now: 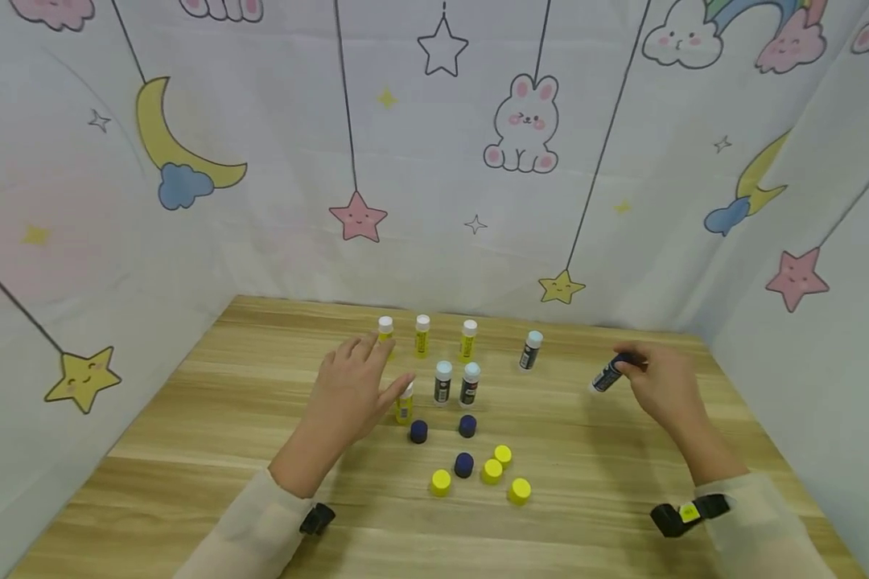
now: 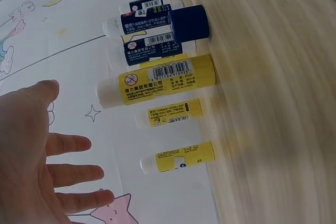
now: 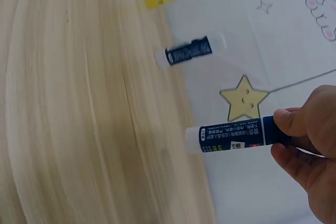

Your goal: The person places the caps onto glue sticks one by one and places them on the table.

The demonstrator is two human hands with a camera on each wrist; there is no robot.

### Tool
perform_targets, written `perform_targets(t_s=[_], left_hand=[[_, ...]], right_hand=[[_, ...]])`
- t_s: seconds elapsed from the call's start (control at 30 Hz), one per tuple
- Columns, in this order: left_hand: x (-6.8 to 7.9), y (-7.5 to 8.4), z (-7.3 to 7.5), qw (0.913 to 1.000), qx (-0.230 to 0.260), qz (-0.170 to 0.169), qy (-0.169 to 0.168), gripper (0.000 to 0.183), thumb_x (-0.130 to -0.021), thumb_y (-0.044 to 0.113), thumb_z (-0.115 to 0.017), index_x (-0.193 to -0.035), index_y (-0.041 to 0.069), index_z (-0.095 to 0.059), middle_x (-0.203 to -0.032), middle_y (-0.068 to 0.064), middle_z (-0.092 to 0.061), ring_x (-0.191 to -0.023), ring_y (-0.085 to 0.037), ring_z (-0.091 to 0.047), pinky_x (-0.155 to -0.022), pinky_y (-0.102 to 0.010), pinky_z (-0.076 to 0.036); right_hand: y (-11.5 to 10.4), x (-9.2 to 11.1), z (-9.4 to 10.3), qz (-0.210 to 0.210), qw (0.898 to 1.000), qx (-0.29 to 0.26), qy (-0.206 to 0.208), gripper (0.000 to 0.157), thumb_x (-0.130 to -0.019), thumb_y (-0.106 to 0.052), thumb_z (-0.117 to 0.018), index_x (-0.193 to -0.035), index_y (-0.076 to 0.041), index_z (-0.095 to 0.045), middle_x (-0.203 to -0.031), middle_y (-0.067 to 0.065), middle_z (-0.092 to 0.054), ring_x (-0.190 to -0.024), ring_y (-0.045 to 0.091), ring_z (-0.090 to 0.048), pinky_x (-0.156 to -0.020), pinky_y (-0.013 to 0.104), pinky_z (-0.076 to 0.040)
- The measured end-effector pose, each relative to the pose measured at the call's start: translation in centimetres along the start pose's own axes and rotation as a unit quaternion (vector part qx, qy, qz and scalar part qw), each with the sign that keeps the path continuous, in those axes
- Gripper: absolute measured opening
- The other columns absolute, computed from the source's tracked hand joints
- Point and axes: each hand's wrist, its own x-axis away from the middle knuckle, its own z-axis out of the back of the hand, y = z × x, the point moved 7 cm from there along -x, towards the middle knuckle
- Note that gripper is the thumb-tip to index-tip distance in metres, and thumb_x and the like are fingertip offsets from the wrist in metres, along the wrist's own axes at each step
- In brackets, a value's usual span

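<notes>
My right hand [image 1: 662, 382] pinches a navy glue stick [image 3: 231, 136] by its navy-capped end, between thumb and fingers. The stick's white base points down and left, close over the table. With fingers spread, my left hand [image 1: 351, 386] hovers among the glue sticks and holds nothing. Nearest its thumb stands a yellow glue stick [image 1: 405, 410], upright, its white top bare; another yellow glue stick [image 1: 385, 325] is partly hidden behind the fingers. Two navy glue sticks without caps, one [image 1: 442, 384] and another [image 1: 470, 386], stand to the right of that hand.
Farther back stand two yellow glue sticks [image 1: 467, 343] and a navy one [image 1: 530, 352], all upright. Several yellow caps [image 1: 520, 491] and navy caps [image 1: 464, 465] lie toward the front of the wooden table [image 1: 224, 418]. A patterned curtain [image 1: 434, 161] hangs behind the table.
</notes>
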Motion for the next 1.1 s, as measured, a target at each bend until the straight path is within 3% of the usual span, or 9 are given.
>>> perform_targets(t_s=[0.47,0.87,1.1], left_hand=[[0.5,-0.1,-1.2,0.9994,0.002,0.011,-0.032,0.073,-0.098,0.066,-0.049,-0.147,0.012,-0.051,-0.151,-0.018,-0.049,-0.132,-0.042,-0.051,-0.100,-0.062,-0.048],[0.4,-0.3,-1.2,0.9995,-0.006,0.008,-0.028,0.074,-0.098,0.067,-0.050,-0.146,0.011,-0.052,-0.148,-0.017,-0.053,-0.130,-0.040,-0.053,-0.098,-0.062,-0.049],[0.6,-0.5,-1.4,0.9997,0.004,0.006,-0.023,0.073,-0.098,0.066,-0.051,-0.147,0.011,-0.051,-0.143,-0.018,-0.057,-0.124,-0.040,-0.057,-0.091,-0.058,-0.054]], right_hand=[[4.7,-0.6,-0.2,-0.021,0.997,0.052,-0.052,0.026,-0.097,-0.008,-0.065,-0.120,0.002,-0.070,-0.105,0.027,-0.072,-0.091,0.044,-0.066,-0.070,0.054,-0.053],[8.1,-1.3,0.8,-0.046,0.993,0.084,-0.066,0.025,-0.096,-0.007,-0.064,-0.117,0.005,-0.069,-0.105,0.031,-0.069,-0.083,0.042,-0.063,-0.070,0.056,-0.048],[8.8,-1.4,1.4,-0.064,0.992,0.086,-0.072,0.025,-0.096,-0.008,-0.064,-0.118,0.005,-0.069,-0.110,0.033,-0.068,-0.089,0.046,-0.062,-0.072,0.058,-0.048]])
